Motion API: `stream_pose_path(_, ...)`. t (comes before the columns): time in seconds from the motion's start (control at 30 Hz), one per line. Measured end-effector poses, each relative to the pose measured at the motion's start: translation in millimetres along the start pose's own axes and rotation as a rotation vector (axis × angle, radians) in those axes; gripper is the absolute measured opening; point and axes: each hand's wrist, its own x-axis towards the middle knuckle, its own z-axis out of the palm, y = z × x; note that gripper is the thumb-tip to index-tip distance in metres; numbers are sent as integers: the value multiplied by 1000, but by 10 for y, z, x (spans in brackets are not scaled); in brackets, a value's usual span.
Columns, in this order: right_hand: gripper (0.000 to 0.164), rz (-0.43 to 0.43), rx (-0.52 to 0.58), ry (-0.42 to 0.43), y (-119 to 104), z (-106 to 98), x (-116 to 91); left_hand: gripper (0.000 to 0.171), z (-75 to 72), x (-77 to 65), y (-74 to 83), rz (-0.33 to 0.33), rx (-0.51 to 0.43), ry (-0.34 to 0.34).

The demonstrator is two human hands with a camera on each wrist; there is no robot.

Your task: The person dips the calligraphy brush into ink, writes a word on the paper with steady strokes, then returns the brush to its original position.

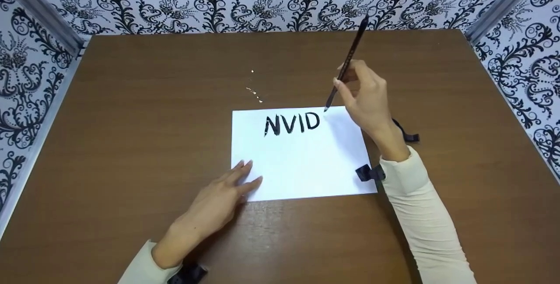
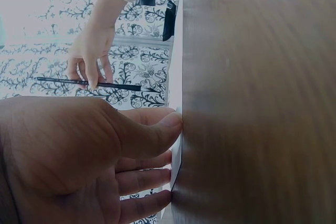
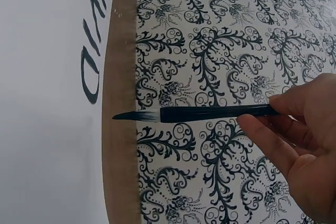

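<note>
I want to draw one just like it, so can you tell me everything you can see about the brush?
The brush is long and slim, with a dark, shiny handle that looks painted. Its bristles are whitish by the handle and black toward the pointed tip, as if inked. The right hand pinches the handle. It slants, bristles down, by the top edge of the paper, just right of the letter D. The tip seems to hover without touching it.

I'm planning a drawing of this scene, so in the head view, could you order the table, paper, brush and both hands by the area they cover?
1. Table
2. Paper
3. Left hand and right hand: too alike to rank
4. Brush, long but thin
</note>
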Motion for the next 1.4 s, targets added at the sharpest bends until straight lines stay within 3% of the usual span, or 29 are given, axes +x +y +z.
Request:
stream_pose_path(0.27,20,53,65,74,121,-25,-126,43,19,7,8,20,8,7)
stream_pose_path(0.53,21,31,88,112,199,41,-210,44,8,-10,-9,0,1,6)
stream_pose_path(0.9,19,22,116,140,-72,43,-138,43,1,-4,-5,8,2,15)
stream_pose_path(1.13,19,14,107,127,145,107,-188,43,-11,0,3,6,5,13)
stream_pose_path(1.4,20,-12,105,97,188,114,-203,45,-8,5,-3,-4,-10,11)
